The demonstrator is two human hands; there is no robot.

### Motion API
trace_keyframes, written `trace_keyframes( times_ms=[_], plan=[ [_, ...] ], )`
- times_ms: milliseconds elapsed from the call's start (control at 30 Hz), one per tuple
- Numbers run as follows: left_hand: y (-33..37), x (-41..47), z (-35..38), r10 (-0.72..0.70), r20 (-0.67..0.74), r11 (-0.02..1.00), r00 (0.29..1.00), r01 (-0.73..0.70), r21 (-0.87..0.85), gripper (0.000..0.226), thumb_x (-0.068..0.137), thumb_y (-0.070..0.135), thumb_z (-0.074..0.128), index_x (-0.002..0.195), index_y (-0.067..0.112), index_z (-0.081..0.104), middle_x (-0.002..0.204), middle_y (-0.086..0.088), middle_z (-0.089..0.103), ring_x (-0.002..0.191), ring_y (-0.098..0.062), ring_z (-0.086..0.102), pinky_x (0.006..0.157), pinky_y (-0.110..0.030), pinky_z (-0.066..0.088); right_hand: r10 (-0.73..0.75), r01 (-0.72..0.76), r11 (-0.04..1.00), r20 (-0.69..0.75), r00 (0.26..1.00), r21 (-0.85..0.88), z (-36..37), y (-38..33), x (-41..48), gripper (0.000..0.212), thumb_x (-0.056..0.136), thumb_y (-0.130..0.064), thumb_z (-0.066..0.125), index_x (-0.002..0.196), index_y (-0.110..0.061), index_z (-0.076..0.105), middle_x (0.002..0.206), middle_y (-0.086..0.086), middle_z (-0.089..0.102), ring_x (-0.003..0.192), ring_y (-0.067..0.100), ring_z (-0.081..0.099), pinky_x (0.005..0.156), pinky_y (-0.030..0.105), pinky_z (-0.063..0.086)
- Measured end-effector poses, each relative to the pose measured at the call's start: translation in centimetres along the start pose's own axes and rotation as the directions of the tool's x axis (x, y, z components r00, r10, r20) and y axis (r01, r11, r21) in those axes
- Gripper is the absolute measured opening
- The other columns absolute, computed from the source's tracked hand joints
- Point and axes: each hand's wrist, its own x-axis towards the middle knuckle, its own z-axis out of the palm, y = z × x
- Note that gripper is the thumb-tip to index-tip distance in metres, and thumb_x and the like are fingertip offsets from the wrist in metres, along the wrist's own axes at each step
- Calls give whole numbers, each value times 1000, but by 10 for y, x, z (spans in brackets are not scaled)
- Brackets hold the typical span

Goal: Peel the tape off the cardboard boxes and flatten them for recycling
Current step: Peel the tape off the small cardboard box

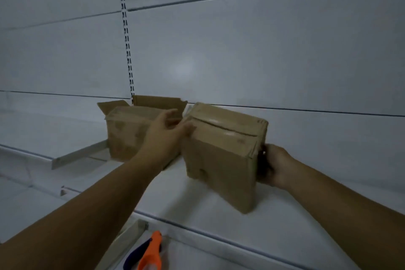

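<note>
- Open box (129,131): stands at the far left of the white shelf (197,204), flaps raised. Its inside faces away from the camera, so its contents cannot be told.
- Closed box (219,160): sits right of the open box and nearer, at mid-shelf, its base on the shelf. Glossy tape (221,124) runs along the seam of its top face, which stays sealed, hiding any contents.
- Left hand (166,138): grasps the upper left corner of the closed box, thumb on the near face, fingers curled behind it.
- Right hand (277,166): grasps the right side of the same box, fingers wrapped round the edge.
- Orientation: the closed box's long axis runs left to right, its right end nearer. The broad face points toward the viewer and the box leans slightly.
- Orange and dark blue tool (151,252): lies on a lower level, near centre, well apart from both boxes.
</note>
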Motion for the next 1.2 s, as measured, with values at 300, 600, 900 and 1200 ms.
trace_keyframes(
  times_ms=[300,600,900,1200],
  plan=[
    [-39,19,71,-188,164,982,968,186,27,20,87,12,58,97,26,68,97,11,61,94,-6,52,75,-18,40,-624,350,169,175,762,-921,-79,-1,-11,27,90,-35,51,79,-14,65,76,2,68,71,18,64,70,35,52],
    [-56,14,106,-195,-25,934,981,178,-309,27,87,15,54,111,28,58,108,1,55,94,-15,55,76,-27,47,-659,719,-384,717,226,-579,-70,24,-5,62,71,-48,73,117,-8,59,125,9,59,117,25,54,98,41,44],
    [-61,12,121,-136,-265,956,955,56,-289,16,88,9,44,88,17,58,90,-1,52,82,-16,48,69,-27,41,-713,793,-479,694,-100,-377,-65,20,13,23,82,-27,68,80,-4,72,86,8,74,77,25,69,64,38,53],
    [-55,5,126,-142,-291,964,946,65,-259,23,91,14,42,108,10,56,86,9,58,73,0,55,65,-14,46,-624,827,-508,764,-162,-241,-66,16,17,25,88,-27,61,78,-4,65,94,13,68,80,25,61,71,32,50]
  ],
)
